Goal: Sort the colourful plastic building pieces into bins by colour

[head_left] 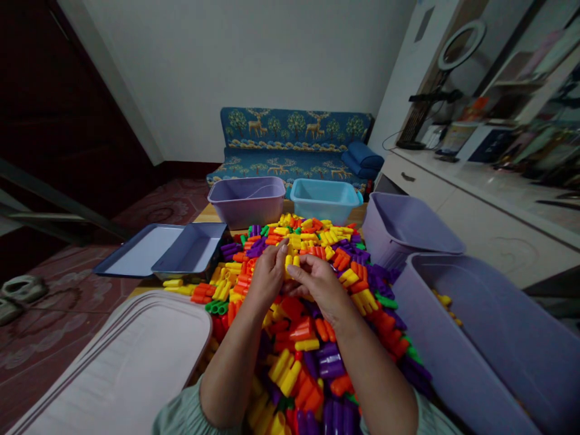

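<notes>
Over a big heap of plastic tube-shaped pieces (330, 362), my left hand (267, 270) and my right hand (318, 279) meet. Between them is a yellow tube-shaped plastic piece (290, 263), and the fingers of both hands are closed on it. Part of that piece is hidden behind the fingers. The heap mixes yellow, orange, red, purple and green pieces, many of them joined side by side in rows. It lies around and beneath both hands and forearms.
Behind the heap stand a purple bin (247, 211) and a light blue bin (325, 208). On the right are another purple bin (385, 244) and a larger one (423, 308) holding several yellow pieces. To the left lie an opened metal box (188, 266) and stacked pale lids (136, 362).
</notes>
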`<state>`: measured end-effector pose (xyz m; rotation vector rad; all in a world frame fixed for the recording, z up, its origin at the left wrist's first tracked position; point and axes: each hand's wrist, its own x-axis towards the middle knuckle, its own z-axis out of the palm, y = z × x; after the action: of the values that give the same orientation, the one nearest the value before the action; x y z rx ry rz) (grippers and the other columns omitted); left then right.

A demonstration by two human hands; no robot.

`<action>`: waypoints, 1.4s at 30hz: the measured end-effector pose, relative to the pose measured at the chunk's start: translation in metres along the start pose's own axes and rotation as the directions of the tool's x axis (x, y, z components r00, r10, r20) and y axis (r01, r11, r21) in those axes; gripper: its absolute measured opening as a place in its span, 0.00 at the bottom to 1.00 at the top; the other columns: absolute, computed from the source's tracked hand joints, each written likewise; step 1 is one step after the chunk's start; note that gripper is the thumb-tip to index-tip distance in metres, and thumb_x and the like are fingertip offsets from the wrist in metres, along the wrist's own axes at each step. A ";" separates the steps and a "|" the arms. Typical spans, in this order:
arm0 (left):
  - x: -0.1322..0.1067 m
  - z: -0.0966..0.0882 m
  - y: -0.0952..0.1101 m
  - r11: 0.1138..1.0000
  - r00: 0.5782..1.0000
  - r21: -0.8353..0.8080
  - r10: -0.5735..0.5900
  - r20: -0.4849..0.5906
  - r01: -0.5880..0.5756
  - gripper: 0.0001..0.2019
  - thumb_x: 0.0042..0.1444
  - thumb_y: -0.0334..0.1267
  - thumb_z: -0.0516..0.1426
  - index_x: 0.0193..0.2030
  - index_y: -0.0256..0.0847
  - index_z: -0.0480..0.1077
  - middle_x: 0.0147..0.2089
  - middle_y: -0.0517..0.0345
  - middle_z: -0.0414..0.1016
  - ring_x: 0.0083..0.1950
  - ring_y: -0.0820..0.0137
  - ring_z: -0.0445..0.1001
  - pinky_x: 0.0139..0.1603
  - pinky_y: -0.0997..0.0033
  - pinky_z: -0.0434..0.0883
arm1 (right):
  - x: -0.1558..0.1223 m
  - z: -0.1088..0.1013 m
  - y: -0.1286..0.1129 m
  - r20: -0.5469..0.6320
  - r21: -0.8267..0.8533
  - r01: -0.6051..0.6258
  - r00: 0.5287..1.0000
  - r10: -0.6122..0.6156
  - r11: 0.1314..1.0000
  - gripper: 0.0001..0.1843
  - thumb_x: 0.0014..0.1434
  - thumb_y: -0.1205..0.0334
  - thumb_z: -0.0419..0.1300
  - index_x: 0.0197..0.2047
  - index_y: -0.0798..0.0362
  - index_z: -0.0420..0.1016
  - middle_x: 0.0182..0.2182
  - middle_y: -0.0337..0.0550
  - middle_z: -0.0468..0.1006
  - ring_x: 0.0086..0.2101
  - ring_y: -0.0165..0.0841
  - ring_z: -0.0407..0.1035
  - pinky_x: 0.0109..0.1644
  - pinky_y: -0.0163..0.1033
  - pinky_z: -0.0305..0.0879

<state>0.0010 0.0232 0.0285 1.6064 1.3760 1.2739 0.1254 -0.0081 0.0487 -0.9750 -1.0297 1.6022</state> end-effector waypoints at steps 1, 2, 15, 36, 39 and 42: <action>0.000 0.000 0.001 1.000 1.000 -0.002 0.000 0.012 0.000 0.23 0.64 0.48 0.49 0.54 0.34 0.73 0.48 0.47 0.77 0.48 0.63 0.74 0.48 0.67 0.68 | 0.001 0.000 0.000 -0.016 -0.009 -0.012 1.000 0.012 1.000 0.22 0.45 0.52 0.70 0.37 0.55 0.69 0.28 0.35 0.76 0.20 0.26 0.72 0.24 0.31 0.72; 0.000 0.000 0.003 1.000 1.000 -0.007 0.001 0.026 -0.001 0.23 0.64 0.49 0.49 0.52 0.34 0.74 0.48 0.47 0.77 0.48 0.63 0.74 0.48 0.68 0.68 | 0.001 0.001 0.000 -0.038 -0.012 -0.023 0.999 0.022 1.000 0.21 0.45 0.52 0.70 0.37 0.55 0.68 0.27 0.34 0.76 0.19 0.27 0.71 0.23 0.31 0.71; -0.002 -0.009 0.011 0.992 0.997 -0.101 -0.072 0.012 0.073 0.35 0.62 0.62 0.42 0.53 0.33 0.73 0.38 0.50 0.77 0.32 0.70 0.72 0.31 0.73 0.68 | 0.002 0.010 -0.006 -0.244 0.589 0.020 0.958 0.154 0.808 0.07 0.52 0.69 0.66 0.30 0.56 0.70 0.20 0.34 0.74 0.21 0.24 0.70 0.25 0.26 0.71; 0.003 -0.012 0.000 0.983 0.990 -0.117 -0.140 0.024 0.142 0.30 0.56 0.50 0.57 0.60 0.32 0.69 0.34 0.51 0.80 0.35 0.64 0.76 0.33 0.70 0.72 | -0.032 -0.077 -0.095 -0.868 0.457 0.812 0.496 -0.018 0.363 0.20 0.71 0.60 0.36 0.36 0.55 0.66 0.36 0.41 0.71 0.35 0.24 0.73 0.35 0.26 0.75; 0.004 -0.013 0.001 0.990 0.994 -0.087 -0.109 0.015 0.110 0.26 0.57 0.47 0.57 0.59 0.32 0.70 0.42 0.47 0.81 0.46 0.60 0.77 0.42 0.66 0.74 | -0.038 -0.081 -0.097 -0.871 0.437 0.822 0.488 -0.054 0.366 0.23 0.70 0.59 0.35 0.34 0.53 0.66 0.39 0.43 0.70 0.38 0.23 0.74 0.34 0.25 0.73; 0.003 -0.013 0.001 0.995 0.996 -0.043 -0.090 0.014 0.090 0.24 0.58 0.45 0.56 0.58 0.33 0.71 0.43 0.47 0.80 0.51 0.58 0.75 0.47 0.63 0.73 | -0.041 -0.090 -0.094 -0.889 0.368 0.838 0.444 -0.111 0.404 0.26 0.69 0.54 0.32 0.29 0.50 0.64 0.40 0.44 0.69 0.43 0.25 0.74 0.35 0.29 0.74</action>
<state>-0.0112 0.0244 0.0347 1.5038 1.3881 1.2306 0.2457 -0.0154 0.1124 -0.4438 0.1012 0.7021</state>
